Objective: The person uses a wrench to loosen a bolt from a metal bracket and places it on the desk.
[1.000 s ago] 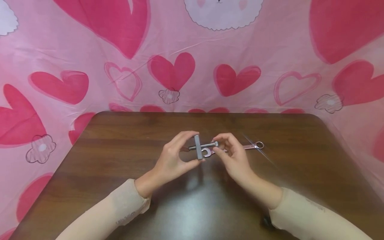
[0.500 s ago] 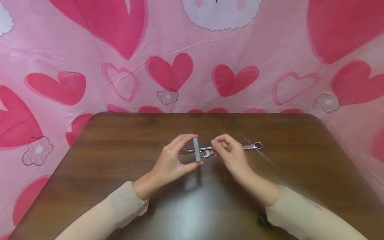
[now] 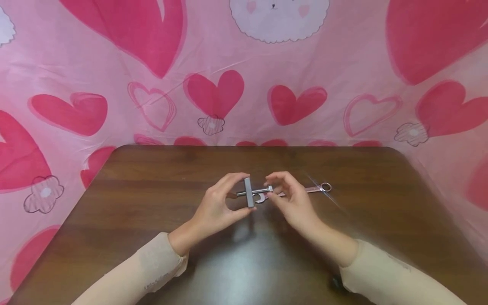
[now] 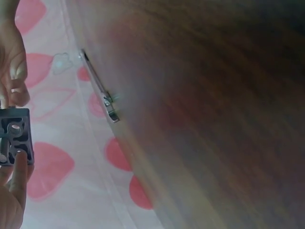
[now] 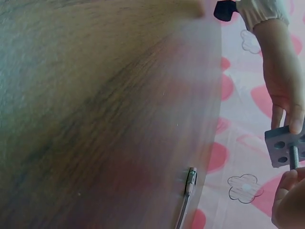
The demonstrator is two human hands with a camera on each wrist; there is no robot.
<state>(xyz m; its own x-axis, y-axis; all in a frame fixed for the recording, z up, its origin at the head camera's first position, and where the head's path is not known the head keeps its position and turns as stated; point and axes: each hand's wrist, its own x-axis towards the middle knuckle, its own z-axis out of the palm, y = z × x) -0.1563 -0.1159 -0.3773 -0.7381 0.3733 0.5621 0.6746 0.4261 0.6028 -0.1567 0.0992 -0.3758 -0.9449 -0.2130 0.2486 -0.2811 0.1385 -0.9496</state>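
My left hand (image 3: 215,201) grips a grey metal block (image 3: 248,192) by its upper and lower edges, fingers on top and thumb below. A long hex bolt (image 3: 261,191) runs through the block, its head toward the right and its tip sticking out on the left. Thumb and fingers of my right hand (image 3: 294,203) are curled around the bolt head. In the right wrist view the block (image 5: 276,148) shows several round holes, with the threaded shank (image 5: 293,156) standing out of it. The left wrist view shows the block's other face (image 4: 21,117), with a fingertip on it.
A combination wrench (image 3: 314,189) lies on the dark wooden table (image 3: 160,165), its open end behind the bolt and its ring end to the right. Pink heart-patterned cloth (image 3: 259,55) hangs behind the table. A small black object (image 5: 225,10) shows by the left sleeve.
The right fingers have closed over the bolt head, then opened a little, so the head shows again. The bolt head now sits slightly nearer the block. The left hand keeps its grip.
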